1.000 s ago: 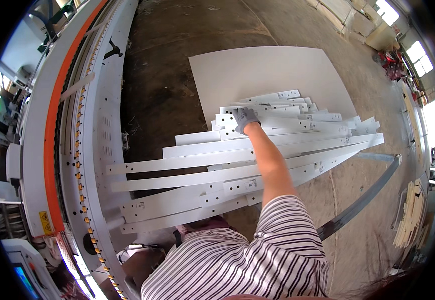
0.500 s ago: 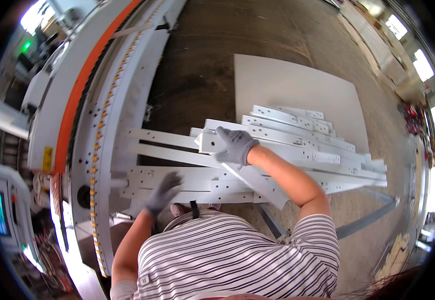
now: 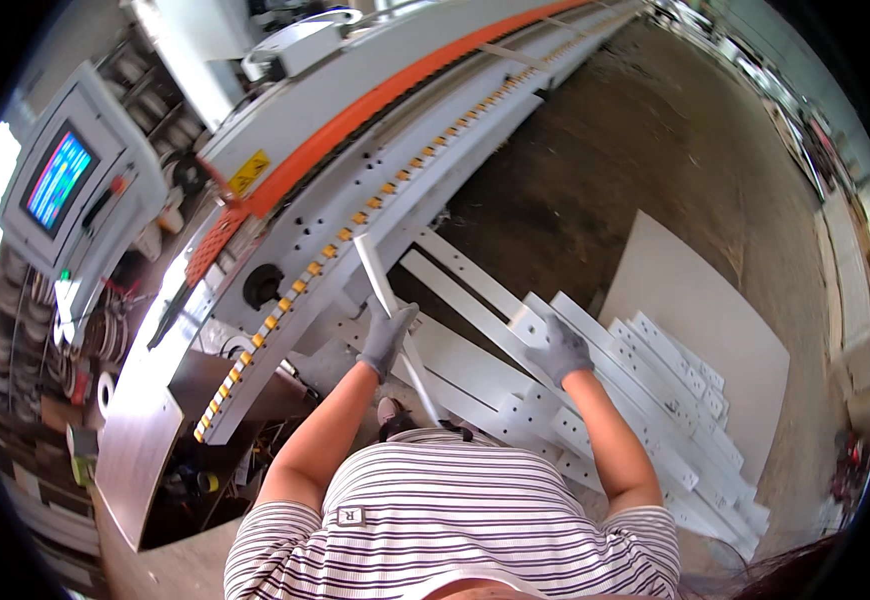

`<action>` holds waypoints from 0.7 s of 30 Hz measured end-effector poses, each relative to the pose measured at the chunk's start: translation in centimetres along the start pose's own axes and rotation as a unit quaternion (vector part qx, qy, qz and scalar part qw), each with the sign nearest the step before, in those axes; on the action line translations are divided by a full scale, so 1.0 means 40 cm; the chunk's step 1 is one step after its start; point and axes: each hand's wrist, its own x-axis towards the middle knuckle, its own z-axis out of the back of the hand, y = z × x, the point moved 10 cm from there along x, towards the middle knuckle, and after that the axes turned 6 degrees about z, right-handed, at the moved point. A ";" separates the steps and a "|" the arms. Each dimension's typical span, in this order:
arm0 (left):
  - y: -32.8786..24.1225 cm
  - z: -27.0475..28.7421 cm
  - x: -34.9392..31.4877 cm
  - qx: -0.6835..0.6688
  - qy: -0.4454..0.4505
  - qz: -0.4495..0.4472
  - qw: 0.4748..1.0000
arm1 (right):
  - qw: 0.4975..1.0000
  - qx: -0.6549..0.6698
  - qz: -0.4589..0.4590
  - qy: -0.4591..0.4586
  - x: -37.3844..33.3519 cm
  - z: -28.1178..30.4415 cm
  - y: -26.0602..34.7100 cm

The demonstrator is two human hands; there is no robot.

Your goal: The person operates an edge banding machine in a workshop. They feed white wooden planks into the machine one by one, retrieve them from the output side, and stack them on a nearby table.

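My left hand [image 3: 388, 340], in a grey glove, is closed around a long narrow white strip [image 3: 377, 278]. The strip is tilted, its far end up beside the machine's edge and its near end down by my waist. My right hand [image 3: 561, 354], also gloved in grey, lies on the near end of a stack of white panels [image 3: 635, 400], thumb and fingers apart. Small holes show in many of these panels, which fan out to the right. Under the gloves, more white boards [image 3: 465, 350] lie side by side.
A long machine with an orange stripe [image 3: 355, 105] and a row of yellow rollers [image 3: 359, 218] runs along the left. Its control screen [image 3: 60, 178] stands at far left. A big pale sheet [image 3: 695, 320] lies beyond the stack. A brown board [image 3: 140, 460] is at lower left.
My view has turned left toward the machine. My left hand, empty and blurred before, now grips a white strip. My right hand stays at the stack's end.
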 end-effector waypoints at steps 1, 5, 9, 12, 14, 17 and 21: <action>-0.036 0.038 -0.002 0.068 -0.048 -0.053 0.995 | 1.000 -0.010 -0.009 -0.005 -0.010 -0.044 -0.055; -0.083 0.176 0.008 0.200 -0.175 -0.150 0.952 | 0.999 -0.035 -0.033 -0.023 -0.018 -0.122 -0.163; -0.049 0.255 0.043 -0.178 -0.077 0.013 0.981 | 0.995 -0.052 -0.083 -0.016 -0.025 -0.179 -0.281; 0.019 0.350 0.132 -0.429 0.004 0.046 0.902 | 0.989 -0.067 -0.132 -0.004 -0.038 -0.203 -0.345; 0.035 0.417 0.189 -0.453 0.011 0.050 0.890 | 0.985 -0.077 -0.156 -0.003 -0.037 -0.214 -0.359; 0.059 0.486 0.273 -0.475 0.031 0.037 0.879 | 0.982 -0.094 -0.161 -0.001 -0.060 -0.230 -0.355; 0.103 0.559 0.348 -0.481 0.032 0.003 0.876 | 0.984 -0.112 -0.142 0.014 -0.108 -0.256 -0.345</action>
